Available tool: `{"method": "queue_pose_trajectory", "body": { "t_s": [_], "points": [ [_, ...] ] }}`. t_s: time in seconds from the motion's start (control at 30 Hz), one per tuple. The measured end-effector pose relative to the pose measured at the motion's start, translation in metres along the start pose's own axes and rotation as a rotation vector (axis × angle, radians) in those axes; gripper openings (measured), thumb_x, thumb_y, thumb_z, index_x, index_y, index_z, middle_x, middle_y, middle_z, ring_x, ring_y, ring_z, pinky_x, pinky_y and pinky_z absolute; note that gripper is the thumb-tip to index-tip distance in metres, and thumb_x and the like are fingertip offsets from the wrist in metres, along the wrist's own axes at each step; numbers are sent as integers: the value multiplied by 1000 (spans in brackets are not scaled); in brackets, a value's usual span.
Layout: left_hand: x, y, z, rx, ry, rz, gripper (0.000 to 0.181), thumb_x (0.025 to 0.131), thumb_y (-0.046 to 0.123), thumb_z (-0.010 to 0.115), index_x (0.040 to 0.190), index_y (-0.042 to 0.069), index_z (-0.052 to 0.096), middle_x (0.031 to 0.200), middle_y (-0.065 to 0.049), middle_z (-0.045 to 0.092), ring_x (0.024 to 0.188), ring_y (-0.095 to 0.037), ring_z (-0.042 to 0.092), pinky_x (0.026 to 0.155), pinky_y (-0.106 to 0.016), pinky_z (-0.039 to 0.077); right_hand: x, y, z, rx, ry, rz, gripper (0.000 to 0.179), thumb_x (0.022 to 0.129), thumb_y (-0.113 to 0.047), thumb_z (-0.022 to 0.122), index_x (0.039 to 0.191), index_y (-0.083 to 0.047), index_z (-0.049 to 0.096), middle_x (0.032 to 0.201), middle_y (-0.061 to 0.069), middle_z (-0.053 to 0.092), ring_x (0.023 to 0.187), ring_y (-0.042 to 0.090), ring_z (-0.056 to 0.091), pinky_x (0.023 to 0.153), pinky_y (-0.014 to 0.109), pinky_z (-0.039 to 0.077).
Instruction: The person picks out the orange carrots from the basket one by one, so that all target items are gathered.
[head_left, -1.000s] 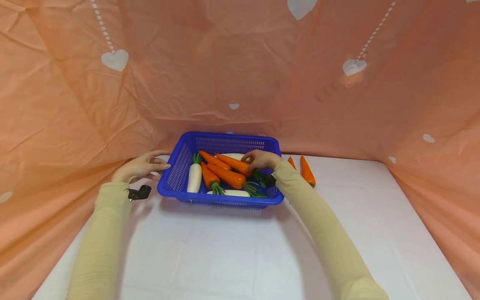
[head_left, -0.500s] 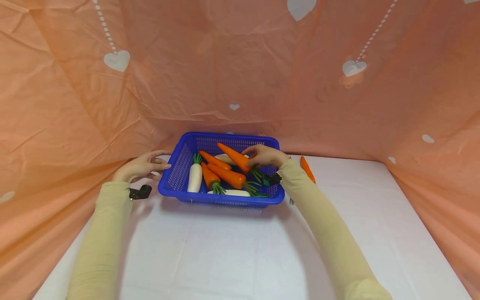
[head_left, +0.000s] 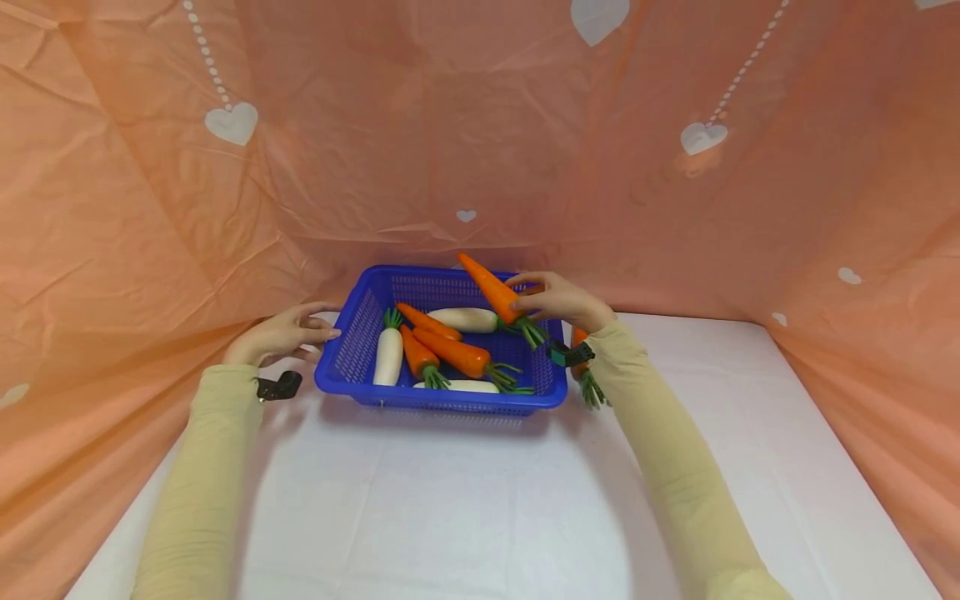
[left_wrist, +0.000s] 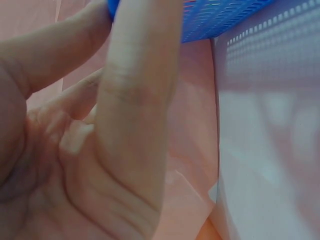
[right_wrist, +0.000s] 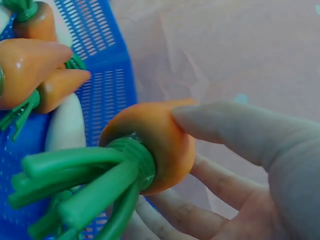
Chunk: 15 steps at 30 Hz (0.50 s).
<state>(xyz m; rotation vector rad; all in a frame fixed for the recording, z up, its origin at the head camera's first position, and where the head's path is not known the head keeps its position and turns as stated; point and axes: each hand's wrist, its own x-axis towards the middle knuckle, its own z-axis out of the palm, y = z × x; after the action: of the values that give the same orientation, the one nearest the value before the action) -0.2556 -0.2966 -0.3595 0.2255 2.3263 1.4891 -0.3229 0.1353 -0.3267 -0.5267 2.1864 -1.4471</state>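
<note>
My right hand [head_left: 558,300] pinches a large orange carrot [head_left: 491,292] near its leafy end, thumb on one side and fingers on the other. Raised over the basket's back right, the carrot points its tip up and to the left. Its green stalks [right_wrist: 90,175] face the right wrist camera. At the left end of the blue basket [head_left: 442,400], my left hand [head_left: 281,333] has its fairly straight fingers right at the rim. Inside the basket lie several vegetables: an orange carrot [head_left: 457,354], smaller carrots, and white radishes, one upright-lying radish [head_left: 389,357] at the left.
Another carrot with green leaves [head_left: 592,390] lies on the white tablecloth just right of the basket, partly hidden by my right wrist. Orange sheeting [head_left: 465,150] with white hearts rises behind the table and along both sides.
My right hand has lifted the carrot from among the others, moving it up and to the right. A white radish beneath it now shows more fully. My left hand stays put.
</note>
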Motion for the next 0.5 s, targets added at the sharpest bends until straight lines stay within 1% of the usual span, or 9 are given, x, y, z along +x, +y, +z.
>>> {"method": "queue_pose_trajectory", "body": {
  "t_s": [0.07, 0.13, 0.23, 0.37, 0.5],
  "points": [
    [0, 0, 0, 2, 3, -2, 64, 97, 10, 57, 148, -2, 20, 94, -8, 61, 79, -19, 63, 71, -40, 56, -5, 2, -4, 11, 21, -1, 50, 92, -13, 64, 138, -5, 46, 131, 20, 47, 103, 27, 58, 91, 40, 48],
    [-1, 0, 0, 8, 3, 1, 65, 97, 11, 57, 148, -2, 19, 96, -8, 61, 81, -19, 63, 73, -42, 56, -11, 4, -8, 31, 35, -10, 51, 92, -13, 64, 139, -6, 45, 130, 18, 48, 103, 27, 58, 91, 39, 48],
    [-2, 0, 0, 13, 0, 3, 66, 97, 12, 57, 148, -3, 18, 97, -8, 61, 81, -19, 63, 72, -41, 56, -22, 8, -13, 77, 53, -26, 52, 93, -14, 63, 141, -7, 43, 133, 18, 46, 104, 26, 57, 91, 40, 48],
    [-2, 1, 1, 17, -6, 7, 66, 97, 13, 57, 148, -3, 18, 97, -8, 61, 82, -18, 64, 72, -38, 56, -37, 10, -21, 137, 77, -45, 55, 95, -14, 61, 144, -7, 38, 135, 20, 45, 110, 28, 55, 97, 43, 44],
    [-3, 1, 1, 20, -3, 4, 66, 97, 13, 57, 148, -3, 18, 97, -8, 61, 82, -19, 63, 73, -39, 56, -50, 13, -30, 158, 110, -53, 56, 95, -15, 60, 145, -8, 36, 136, 20, 45, 114, 27, 53, 99, 42, 42]
  ]
}}
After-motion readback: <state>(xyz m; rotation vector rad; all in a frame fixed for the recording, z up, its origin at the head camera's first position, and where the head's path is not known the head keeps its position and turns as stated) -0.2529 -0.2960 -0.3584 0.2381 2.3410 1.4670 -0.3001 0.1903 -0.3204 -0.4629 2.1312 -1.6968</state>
